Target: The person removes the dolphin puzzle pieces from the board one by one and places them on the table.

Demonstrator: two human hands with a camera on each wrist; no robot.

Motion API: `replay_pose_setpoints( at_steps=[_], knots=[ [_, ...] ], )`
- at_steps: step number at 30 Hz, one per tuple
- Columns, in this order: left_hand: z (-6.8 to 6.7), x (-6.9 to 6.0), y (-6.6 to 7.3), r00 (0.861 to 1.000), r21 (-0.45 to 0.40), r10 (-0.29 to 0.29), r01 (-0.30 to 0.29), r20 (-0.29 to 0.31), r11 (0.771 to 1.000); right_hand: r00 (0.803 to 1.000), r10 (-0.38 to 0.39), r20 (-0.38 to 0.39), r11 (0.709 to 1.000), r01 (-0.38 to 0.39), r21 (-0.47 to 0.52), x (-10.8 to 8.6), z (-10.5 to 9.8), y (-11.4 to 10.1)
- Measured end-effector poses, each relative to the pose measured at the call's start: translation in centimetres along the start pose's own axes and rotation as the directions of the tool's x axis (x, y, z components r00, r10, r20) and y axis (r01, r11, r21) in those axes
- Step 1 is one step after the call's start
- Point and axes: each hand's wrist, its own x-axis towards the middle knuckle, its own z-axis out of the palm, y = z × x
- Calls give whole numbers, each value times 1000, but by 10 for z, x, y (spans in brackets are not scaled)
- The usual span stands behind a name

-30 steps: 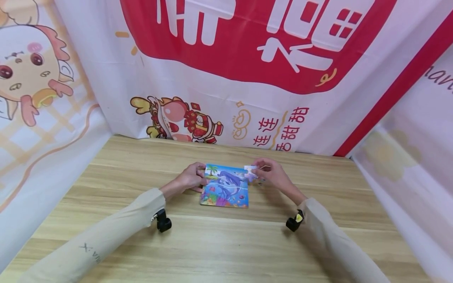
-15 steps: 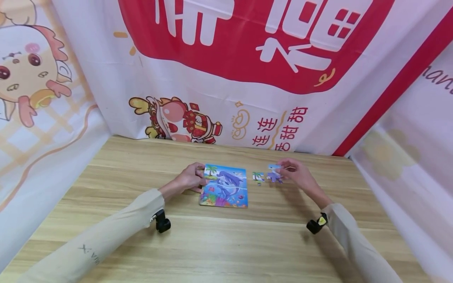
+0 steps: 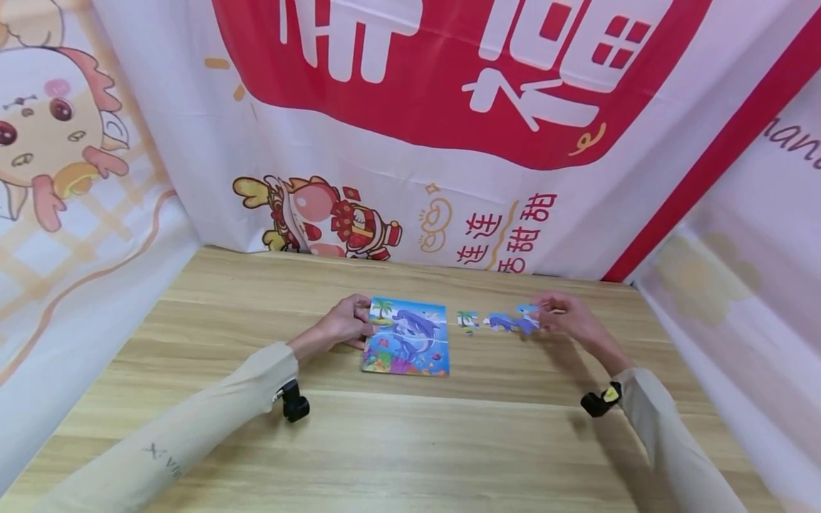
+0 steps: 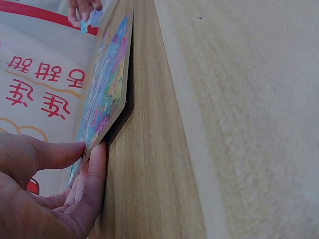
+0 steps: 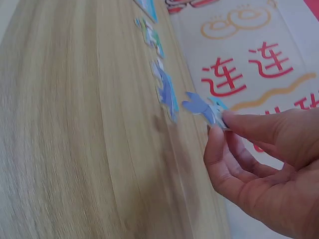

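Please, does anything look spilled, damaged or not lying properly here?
Nothing looks spilled or damaged. Only the board is not flat: its edge stands raised off the table, probably just because the left hand grips it.

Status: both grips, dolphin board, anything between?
Left grip holds left edge of dolphin board. Right grip pinches purple-blue jigsaw piece. Between: palm-tree piece, second purple-blue piece on tabletop.

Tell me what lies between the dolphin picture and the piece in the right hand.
In the head view, a palm-tree piece lies on the table nearer the dolphin picture, and a purple piece lies nearer the held piece.
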Motion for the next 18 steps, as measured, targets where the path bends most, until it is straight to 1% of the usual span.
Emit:
replay_pose_setpoints(
  at_steps=[3,5,9,12,15,18],
  knots=[
    [-2,2,4,1000,11,-3,3,3,1000,1000,7,-5,1000,-7,-21,2,-6,3],
    [-2,1,3,1000,15,-7,7,0,1000,1000,8,-9,999,-8,-46,2,-7,6],
    [-1,0,3,1000,30,10,-10,-8,1000,999,-2,-45,989,-5,-147,5,-5,13],
    [-1,0,3,1000,31,7,-7,-4,999,998,-10,-70,976,-6,-218,9,-2,15],
    [-1,0,2,1000,17,-1,1,0,1000,996,-39,-79,968,18,-250,12,3,17],
    [-1,0,2,1000,-1,-1,1,2,1000,996,-37,-87,961,12,-277,14,6,18]
  ],
)
